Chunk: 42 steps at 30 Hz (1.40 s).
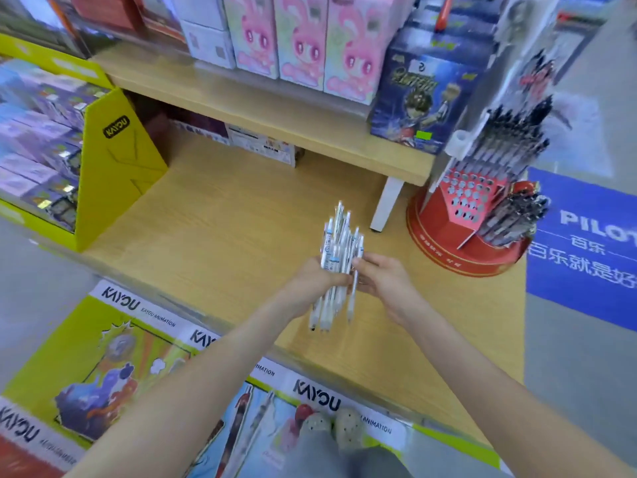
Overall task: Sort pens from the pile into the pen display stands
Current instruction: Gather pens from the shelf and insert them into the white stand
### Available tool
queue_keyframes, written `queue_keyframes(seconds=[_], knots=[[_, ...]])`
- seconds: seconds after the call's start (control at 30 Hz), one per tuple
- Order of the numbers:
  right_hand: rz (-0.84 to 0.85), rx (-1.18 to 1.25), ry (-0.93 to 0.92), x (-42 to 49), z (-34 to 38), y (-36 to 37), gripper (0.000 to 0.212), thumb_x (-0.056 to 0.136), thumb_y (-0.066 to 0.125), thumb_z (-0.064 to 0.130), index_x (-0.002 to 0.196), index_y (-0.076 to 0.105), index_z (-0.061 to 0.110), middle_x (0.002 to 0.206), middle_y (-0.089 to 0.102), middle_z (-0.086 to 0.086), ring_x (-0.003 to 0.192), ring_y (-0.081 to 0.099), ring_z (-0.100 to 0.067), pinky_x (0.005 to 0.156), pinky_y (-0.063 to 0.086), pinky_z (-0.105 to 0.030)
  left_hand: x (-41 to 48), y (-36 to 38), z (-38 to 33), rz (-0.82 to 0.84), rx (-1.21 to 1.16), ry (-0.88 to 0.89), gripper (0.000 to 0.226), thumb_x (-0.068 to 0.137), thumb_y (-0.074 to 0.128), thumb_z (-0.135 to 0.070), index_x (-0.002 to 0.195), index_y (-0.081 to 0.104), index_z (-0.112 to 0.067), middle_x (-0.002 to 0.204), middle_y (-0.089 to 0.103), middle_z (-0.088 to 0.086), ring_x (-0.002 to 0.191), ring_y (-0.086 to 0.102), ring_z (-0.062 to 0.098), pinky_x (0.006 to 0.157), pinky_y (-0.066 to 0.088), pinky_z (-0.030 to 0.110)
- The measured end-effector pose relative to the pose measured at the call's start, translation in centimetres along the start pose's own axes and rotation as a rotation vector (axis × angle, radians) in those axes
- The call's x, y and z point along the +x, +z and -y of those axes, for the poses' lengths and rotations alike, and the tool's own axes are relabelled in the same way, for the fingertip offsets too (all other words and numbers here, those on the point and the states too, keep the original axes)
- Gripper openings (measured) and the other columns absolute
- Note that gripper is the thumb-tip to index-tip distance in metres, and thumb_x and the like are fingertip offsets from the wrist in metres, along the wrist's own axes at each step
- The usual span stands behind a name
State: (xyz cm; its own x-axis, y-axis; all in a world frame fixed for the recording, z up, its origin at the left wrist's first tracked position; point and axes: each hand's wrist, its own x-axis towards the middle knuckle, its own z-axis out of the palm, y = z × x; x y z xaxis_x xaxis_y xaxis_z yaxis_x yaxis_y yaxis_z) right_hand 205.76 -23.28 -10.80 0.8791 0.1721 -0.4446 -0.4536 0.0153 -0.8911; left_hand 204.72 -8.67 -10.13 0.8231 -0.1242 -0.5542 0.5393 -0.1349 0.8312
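Bundle of white pens [336, 251]: held upright above the wooden table [224, 215], tips fanning out at the top and bottom.
Left hand [319, 274]: fingers curled round the bundle's middle.
Right hand [382, 281]: fingertips pinching the pens at the bundle's right edge.
Red pen stand [458, 219]: on the table's right end, beside the shelf leg [386, 205], its upper rows and a side pocket filled with dark pens [506, 139].
Yellow display box [113, 167]: on the table's left.

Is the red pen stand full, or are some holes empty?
Partly empty: the round red pen display stand shows bare holes on its front face; dark pens fill the rows above.
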Motion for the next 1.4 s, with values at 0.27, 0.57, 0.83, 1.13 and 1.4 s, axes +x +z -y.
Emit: queue_keyframes(seconds=[0.27, 0.57, 0.83, 1.13, 1.4], knots=[[-0.062, -0.041, -0.058, -2.4, 3.5, -7.0, 0.008, 0.092, 0.056, 0.007, 0.091, 0.064, 0.007, 0.093, 0.069, -0.009, 0.077, 0.069, -0.017, 0.058, 0.054, -0.023, -0.3, 6.9, -3.3, -0.064, -0.041, 0.028, 0.051, 0.065, 0.082, -0.019, 0.112, 0.064, -0.009, 0.099, 0.073, 0.010, 0.089, 0.070, 0.025, 0.089, 0.055, 0.043], [0.076, -0.116, -0.123, -2.8, 6.6, -21.5, 0.024, 0.089, 0.065, 0.018, 0.109, 0.055, 0.012, 0.092, 0.064, 0.001, 0.077, 0.063, -0.006, 0.059, 0.051, -0.019, 0.8, 21.0, -6.6, -0.184, -0.115, 0.162, 0.018, 0.081, 0.071, -0.004, 0.094, 0.068, -0.015, 0.076, 0.071, 0.000, 0.066, 0.067, 0.013, 0.060, 0.052, 0.024], [0.261, -0.189, -0.159, -2.9, 9.7, -33.2, 0.025, 0.081, 0.073, 0.023, 0.101, 0.061, 0.013, 0.101, 0.066, -0.008, 0.092, 0.065, -0.023, 0.076, 0.054, -0.034, 0.6, 34.0, -10.7, -0.385, -0.184, 0.188, 0.025, 0.081, 0.071, -0.003, 0.105, 0.068, -0.009, 0.090, 0.071, 0.010, 0.077, 0.067, 0.022, 0.068, 0.053, 0.028], [0.199, -0.131, -0.286, 2.3, 15.1, -43.6, 0.019, 0.080, 0.072, 0.022, 0.091, 0.057, 0.024, 0.087, 0.060, 0.001, 0.088, 0.058, -0.020, 0.085, 0.045, -0.038, 9.1, 42.1, -18.7, -0.392, -0.126, 0.247, 0.022, 0.081, 0.070, -0.003, 0.100, 0.068, -0.014, 0.086, 0.069, -0.001, 0.075, 0.063, 0.011, 0.061, 0.050, 0.014], [0.148, -0.166, -0.357, 13.7, 22.8, -53.6, 0.011, 0.078, 0.074, 0.024, 0.077, 0.064, 0.018, 0.074, 0.060, -0.010, 0.067, 0.054, -0.027, 0.061, 0.043, -0.036, 23.0, 46.1, -27.5, -0.449, -0.109, 0.244, 0.065, 0.059, 0.085, -0.039, 0.113, 0.065, -0.009, 0.103, 0.071, 0.007, 0.092, 0.067, 0.020, 0.085, 0.053, 0.031]])
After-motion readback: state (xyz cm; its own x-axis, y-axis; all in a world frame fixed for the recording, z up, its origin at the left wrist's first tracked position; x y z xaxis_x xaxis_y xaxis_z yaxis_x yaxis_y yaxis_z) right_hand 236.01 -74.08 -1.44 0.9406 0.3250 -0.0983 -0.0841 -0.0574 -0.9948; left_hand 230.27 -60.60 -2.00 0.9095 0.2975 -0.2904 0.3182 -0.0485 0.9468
